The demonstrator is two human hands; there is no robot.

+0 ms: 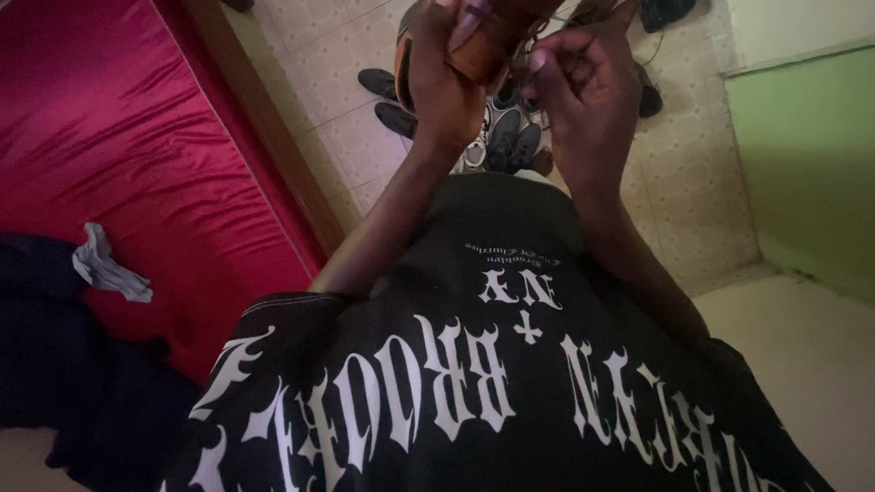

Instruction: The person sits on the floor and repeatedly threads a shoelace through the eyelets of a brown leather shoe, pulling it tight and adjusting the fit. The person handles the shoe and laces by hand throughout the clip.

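Honestly, the main risk was a drop — the brown object, leather-looking, maybe a shoe or a pouch, sat high in the view and partly cut off by the top edge, so I couldn't tell what it was for sure. It was held in the air in front of the chest, above the tiled floor.

Left hand was wrapped around the object's left side, fingers closed on it. Right hand was curled beside its right edge, fingertips pinched near it — whether they actually gripped the object or something thin coming off it, I couldn't tell; too dim and blurred.

What could have gone wrong, as a judgement:
- Support looked to rest mostly on the left hand. If the right pulled hard, the object could have twisted out of the left grip.
- A fall would have landed among the shoes lying on the floor directly below.
- Low light plus hands close to the face meant poor sight of any fine work at the fingertips, so a slip was likely.

Red bed cover with a pale crumpled cloth lay to the left, well apart.
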